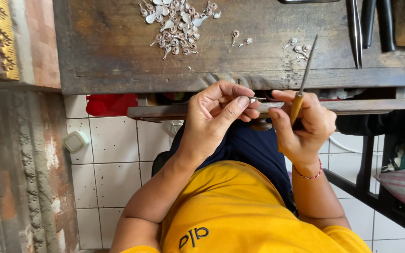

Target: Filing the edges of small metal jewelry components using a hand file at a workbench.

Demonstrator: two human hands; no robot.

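A worn wooden workbench (118, 61) stood over white floor tiles (113, 178), with a heap of small silver pieces (176, 23) lying well beyond the fingertips and about six loose ones nearer. The left hand (214, 119) pinched one tiny silver piece (254, 99) between thumb and forefinger, too small to make out. Just beside it, the right hand (303, 124) was closed on one wooden-handled needle file (303, 79); three dark tools (369, 26) ran off the top edge.
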